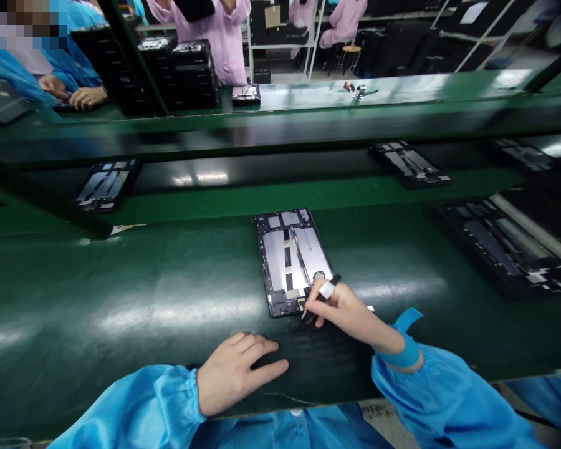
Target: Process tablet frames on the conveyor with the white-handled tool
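Your right grip [343, 308] is closed on a slim black tool [334, 282], its lower end hidden by your fingers or lost against the dark surface, so you can't tell its tip from here. A white band [327, 289] wraps one finger. Your hand sits over the lower edge of an opened tablet frame [285, 259], which lies flat on the worktop [121, 293] just ahead of you, with silver panels and a black strip showing. Your left grip [236, 374] is open, resting flat on the worktop near the frame without touching it.

Nothing is steadying the frame, so a push from the tool could make it skid on the glossy surface. A slip at that crowded corner could scratch the silver panels or snag the small gold part [302, 304] there. The loose tail of your blue wrist strap [407, 321] could also catch on the frame's edge.

The green worktop shines under the lights, with a dark ribbed patch [325, 355] beneath your hands. More opened frames lie on it at the left [106, 184] and right [505, 249] of the frame. Beyond it, at the top of the frame, stacks of black frames [187, 75] and a few small tools [359, 91] sit on a far bench. Workers in pink smocks [219, 37] stand there, while another person's hands [86, 96] work at upper left.
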Motion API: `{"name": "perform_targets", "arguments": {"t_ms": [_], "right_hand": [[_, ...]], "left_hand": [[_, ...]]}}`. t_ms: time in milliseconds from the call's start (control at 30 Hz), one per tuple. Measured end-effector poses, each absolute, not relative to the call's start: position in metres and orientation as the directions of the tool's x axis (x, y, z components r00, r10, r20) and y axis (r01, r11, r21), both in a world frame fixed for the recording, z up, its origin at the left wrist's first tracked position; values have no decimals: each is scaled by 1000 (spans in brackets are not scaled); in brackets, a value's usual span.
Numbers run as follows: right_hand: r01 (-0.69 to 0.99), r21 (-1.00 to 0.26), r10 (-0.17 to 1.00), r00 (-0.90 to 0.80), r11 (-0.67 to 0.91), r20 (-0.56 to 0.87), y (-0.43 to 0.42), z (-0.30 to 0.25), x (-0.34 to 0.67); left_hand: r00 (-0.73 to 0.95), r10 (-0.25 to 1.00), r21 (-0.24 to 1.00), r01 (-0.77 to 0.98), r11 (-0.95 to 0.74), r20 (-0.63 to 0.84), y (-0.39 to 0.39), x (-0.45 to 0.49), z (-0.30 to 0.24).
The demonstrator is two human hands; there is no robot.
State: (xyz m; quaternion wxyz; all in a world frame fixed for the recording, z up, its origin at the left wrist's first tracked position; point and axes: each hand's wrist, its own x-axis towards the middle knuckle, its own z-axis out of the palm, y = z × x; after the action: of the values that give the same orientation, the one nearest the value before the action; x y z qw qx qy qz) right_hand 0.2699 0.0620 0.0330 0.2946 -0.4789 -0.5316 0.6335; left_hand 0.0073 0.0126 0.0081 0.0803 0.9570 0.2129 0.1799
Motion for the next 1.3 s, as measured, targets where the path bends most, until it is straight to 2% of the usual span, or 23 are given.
{"name": "perform_targets", "arguments": {"t_ms": [233,700,1300], "right_hand": [[239,-921,797,-463,-309,-387,108,36,260],[319,-897,761,-484,-307,-433,112,32,252],[312,-897,780,-453,-314,-431,110,35,250]], "left_hand": [[732,502,157,490,-858,460,50,22,3],[715,504,171,488,-856,484,51,20,-2],[713,519,207,483,-851,472,50,20,-3]]}}
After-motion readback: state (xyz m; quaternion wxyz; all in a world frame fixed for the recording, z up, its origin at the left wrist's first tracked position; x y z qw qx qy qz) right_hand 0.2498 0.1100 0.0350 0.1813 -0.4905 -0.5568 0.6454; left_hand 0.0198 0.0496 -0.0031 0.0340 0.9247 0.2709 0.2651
